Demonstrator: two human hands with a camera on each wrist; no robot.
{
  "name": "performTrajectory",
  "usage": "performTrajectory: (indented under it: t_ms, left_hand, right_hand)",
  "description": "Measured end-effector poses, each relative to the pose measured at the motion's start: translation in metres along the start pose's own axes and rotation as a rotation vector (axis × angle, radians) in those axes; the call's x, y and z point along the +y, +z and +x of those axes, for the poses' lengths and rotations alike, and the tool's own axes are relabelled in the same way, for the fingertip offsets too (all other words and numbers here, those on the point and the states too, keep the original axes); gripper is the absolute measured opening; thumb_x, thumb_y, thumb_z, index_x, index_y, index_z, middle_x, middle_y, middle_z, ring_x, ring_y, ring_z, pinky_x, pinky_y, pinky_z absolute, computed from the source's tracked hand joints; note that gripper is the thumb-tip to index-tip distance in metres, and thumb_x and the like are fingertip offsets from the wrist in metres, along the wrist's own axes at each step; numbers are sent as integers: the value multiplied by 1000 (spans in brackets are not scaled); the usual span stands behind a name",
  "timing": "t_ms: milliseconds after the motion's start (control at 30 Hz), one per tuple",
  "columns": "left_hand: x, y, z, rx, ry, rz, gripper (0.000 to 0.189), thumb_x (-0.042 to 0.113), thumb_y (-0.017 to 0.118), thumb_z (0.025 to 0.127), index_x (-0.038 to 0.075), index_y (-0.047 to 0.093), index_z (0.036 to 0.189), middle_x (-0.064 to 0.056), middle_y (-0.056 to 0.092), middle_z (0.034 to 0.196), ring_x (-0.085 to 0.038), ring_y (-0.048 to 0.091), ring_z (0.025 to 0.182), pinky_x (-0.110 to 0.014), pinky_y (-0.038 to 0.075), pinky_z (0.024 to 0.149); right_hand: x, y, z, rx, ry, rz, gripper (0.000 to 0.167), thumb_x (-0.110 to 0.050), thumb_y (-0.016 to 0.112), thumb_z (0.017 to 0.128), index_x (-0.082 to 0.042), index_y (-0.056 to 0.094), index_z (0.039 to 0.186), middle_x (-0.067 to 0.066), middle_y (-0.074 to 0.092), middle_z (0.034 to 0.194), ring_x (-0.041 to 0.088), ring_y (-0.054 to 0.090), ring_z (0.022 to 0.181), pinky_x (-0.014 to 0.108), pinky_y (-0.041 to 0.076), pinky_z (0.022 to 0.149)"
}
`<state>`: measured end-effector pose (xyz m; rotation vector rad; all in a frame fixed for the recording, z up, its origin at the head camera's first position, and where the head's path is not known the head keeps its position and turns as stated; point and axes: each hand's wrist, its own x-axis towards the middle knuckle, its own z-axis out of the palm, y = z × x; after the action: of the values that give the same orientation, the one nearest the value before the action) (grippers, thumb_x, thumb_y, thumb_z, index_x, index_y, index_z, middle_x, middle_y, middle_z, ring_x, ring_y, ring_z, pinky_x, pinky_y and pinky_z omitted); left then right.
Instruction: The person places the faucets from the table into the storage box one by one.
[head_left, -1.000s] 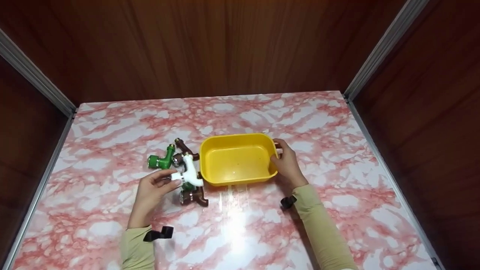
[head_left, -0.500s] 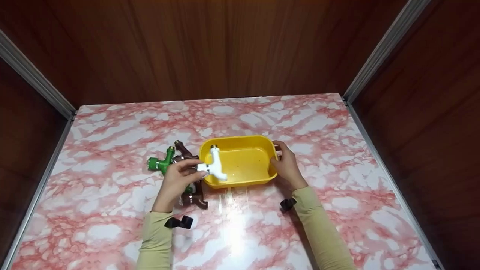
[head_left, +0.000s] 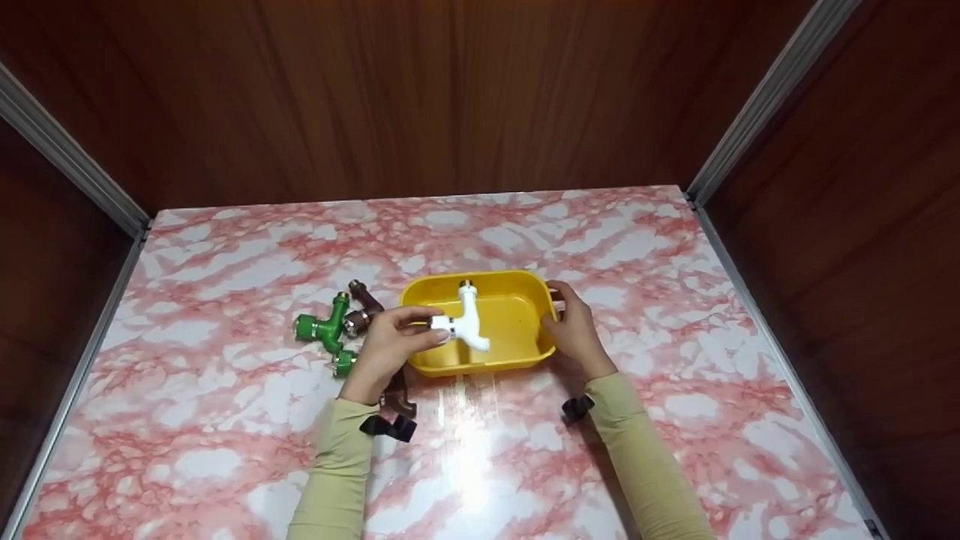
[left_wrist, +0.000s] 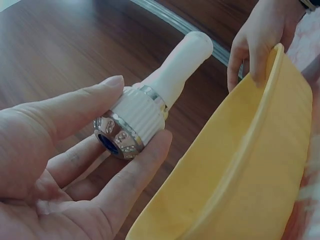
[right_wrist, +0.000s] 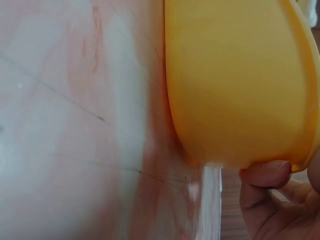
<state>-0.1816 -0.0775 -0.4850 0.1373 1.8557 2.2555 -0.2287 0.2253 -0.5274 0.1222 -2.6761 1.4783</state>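
My left hand (head_left: 386, 349) pinches a white tap (head_left: 470, 322) by its ribbed knob, thumb on one side and fingers on the other. The tap hangs over the left half of a yellow plastic tub (head_left: 517, 322), its threaded end pointing toward the back. In the left wrist view, the knob's silver patterned cap (left_wrist: 120, 135) with a blue centre faces the palm. My right hand (head_left: 577, 330) grips the tub's right end, the thumb over the rim. In the right wrist view, fingers (right_wrist: 267, 175) press against the tub's outer wall.
Left of the tub lie a green tap (head_left: 326, 330), another green one (head_left: 344, 364) and a brown tap (head_left: 364, 304). A further brown tap (head_left: 400, 397) is partly hidden by my left wrist. Dark wood panels (head_left: 420, 97) enclose the marbled table (head_left: 600, 225).
My left hand has carried the white tap rightward from above the other taps to over the tub. My right hand has stayed on the tub's right end.
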Motion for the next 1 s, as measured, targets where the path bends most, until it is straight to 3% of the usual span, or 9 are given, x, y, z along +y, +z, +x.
performTrajectory:
  t_ms: [233, 467, 600, 1000]
  left_hand:
    - [2, 13, 12, -17, -7, -37, 46, -2, 78, 76, -11, 60, 118, -20, 62, 110, -29, 64, 95, -38, 56, 83]
    - [1, 26, 21, -9, -25, -57, 37, -6, 77, 76, -7, 65, 112, -19, 63, 107, -28, 65, 94, -39, 56, 82]
    - [-2, 33, 28, -11, -38, -71, 39, -10, 74, 76, -12, 62, 113, -20, 63, 105, -27, 66, 90, -37, 58, 79]
    - [-9, 43, 38, -5, -123, -96, 43, -8, 75, 77, -13, 60, 117, -20, 66, 102, -26, 66, 89, -39, 57, 80]
  right_hand:
    - [-2, -2, 1, -2, 7, -4, 53, 8, 57, 82, -5, 48, 133, 18, 57, 119, 29, 60, 92, 38, 53, 78]
    - [-1, -1, 1, 1, 14, -11, 55, 9, 57, 81, -4, 48, 133, 18, 57, 120, 30, 58, 98, 39, 52, 80]
    - [-1, 0, 1, 11, 20, -7, 55, 10, 58, 80, -5, 49, 132, 19, 57, 119, 30, 58, 97, 39, 52, 79]
    - [-2, 0, 0, 12, 12, 15, 55, 10, 58, 80, -2, 48, 133, 21, 57, 120, 32, 57, 101, 40, 52, 79]
